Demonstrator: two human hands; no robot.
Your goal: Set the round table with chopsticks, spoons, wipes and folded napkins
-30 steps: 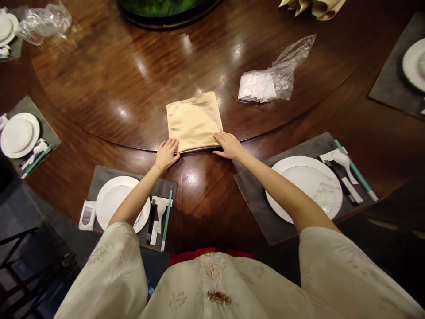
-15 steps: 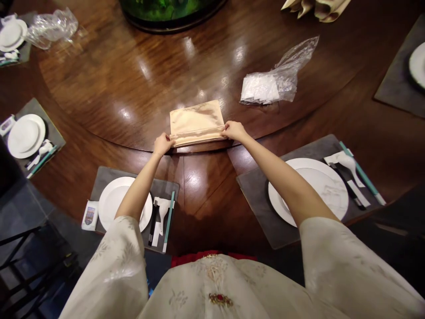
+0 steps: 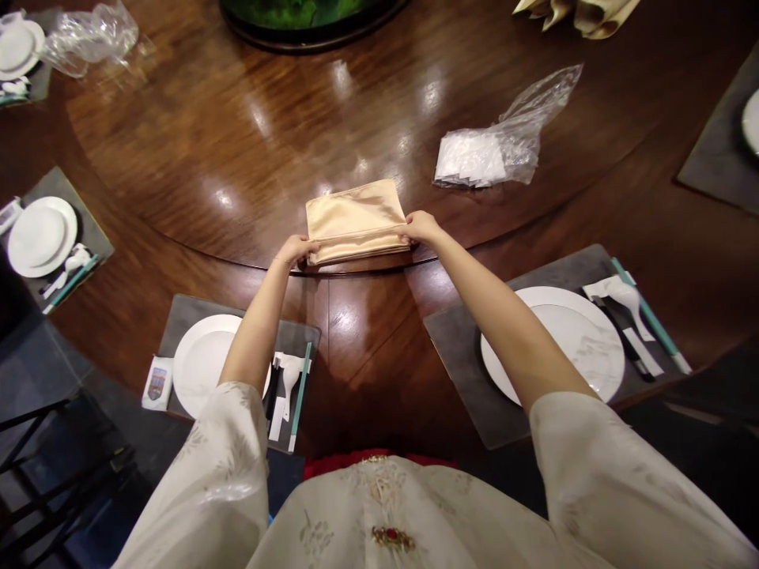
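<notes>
A pale gold cloth napkin (image 3: 356, 212) lies on the round wooden turntable near its front edge, its near side folded over in a narrow band. My left hand (image 3: 296, 250) pinches the band's left end between thumb and fingers. At the right end, my right hand (image 3: 422, 227) grips the same fold, fingers closed. The napkin's far part lies flat and loose. Behind it to the right, a clear plastic bag (image 3: 522, 146) holds a stack of white square packets (image 3: 471, 156).
Place settings with a white plate (image 3: 205, 359) and another plate (image 3: 551, 336) sit on grey mats close under my forearms. A green round centrepiece (image 3: 314, 16), folded gold napkins (image 3: 584, 12) and crumpled plastic (image 3: 92, 39) stand farther back. The turntable's edge runs just below the napkin.
My left hand has shifted slightly right along the napkin's fold, and the folded band looks a little deeper. The right hand stays at its end. The view has shifted slightly.
</notes>
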